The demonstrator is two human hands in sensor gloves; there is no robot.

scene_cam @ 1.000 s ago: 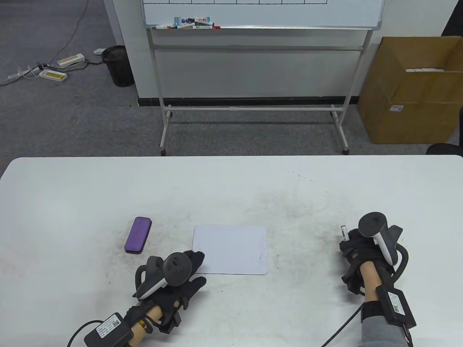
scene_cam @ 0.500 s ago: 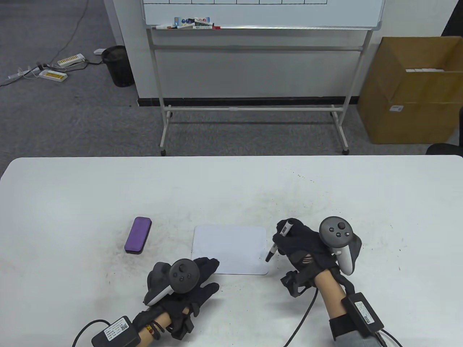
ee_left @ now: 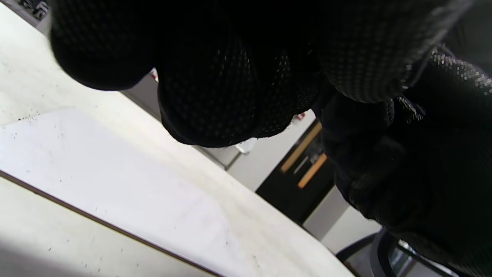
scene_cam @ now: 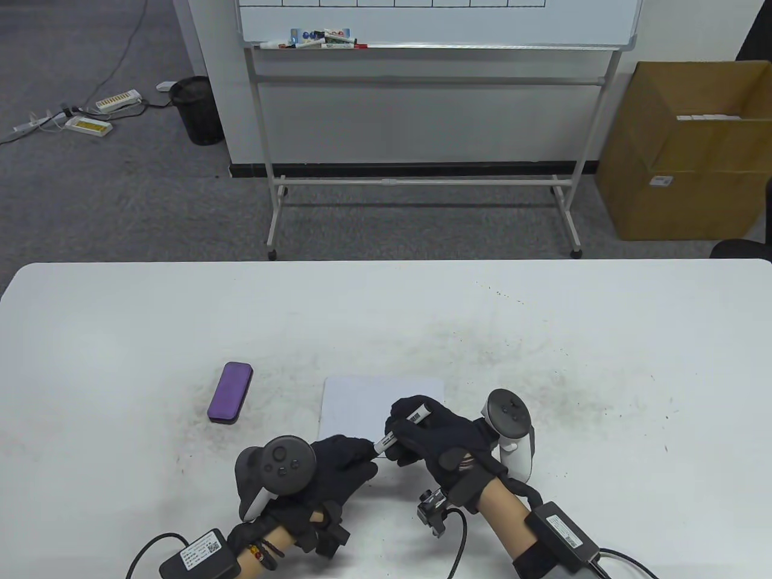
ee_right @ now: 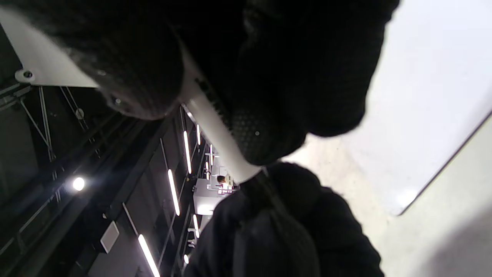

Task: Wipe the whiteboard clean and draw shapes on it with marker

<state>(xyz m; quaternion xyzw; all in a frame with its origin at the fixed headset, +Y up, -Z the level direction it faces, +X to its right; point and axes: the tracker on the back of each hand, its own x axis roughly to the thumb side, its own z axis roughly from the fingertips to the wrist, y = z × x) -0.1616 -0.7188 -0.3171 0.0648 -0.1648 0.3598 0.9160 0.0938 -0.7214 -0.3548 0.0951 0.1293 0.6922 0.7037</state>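
A small blank whiteboard point(scene_cam: 356, 403) lies flat on the white table point(scene_cam: 543, 313), its near part hidden under my hands. A purple eraser point(scene_cam: 230, 392) lies to its left, untouched. My right hand point(scene_cam: 410, 433) grips a white marker point(scene_cam: 417, 415) above the board, its dark end pointing down-left. My left hand point(scene_cam: 354, 453) meets that end, with its fingertips curled round the marker's cap. In the right wrist view the marker point(ee_right: 217, 132) runs from my fingers into the left glove point(ee_right: 276, 231). The board point(ee_left: 96, 169) shows under my left fingers point(ee_left: 215, 96).
Dark dust speckles the table around the board. Beyond the far edge stand a large whiteboard on a metal frame point(scene_cam: 422, 24), a black bin point(scene_cam: 196, 108) and an open cardboard box point(scene_cam: 681, 151). Cables trail from both wrists at the near edge.
My right hand carried the marker from the table's right side leftward to above the board. My left hand slid right off the board's corner and took hold of the marker's end.
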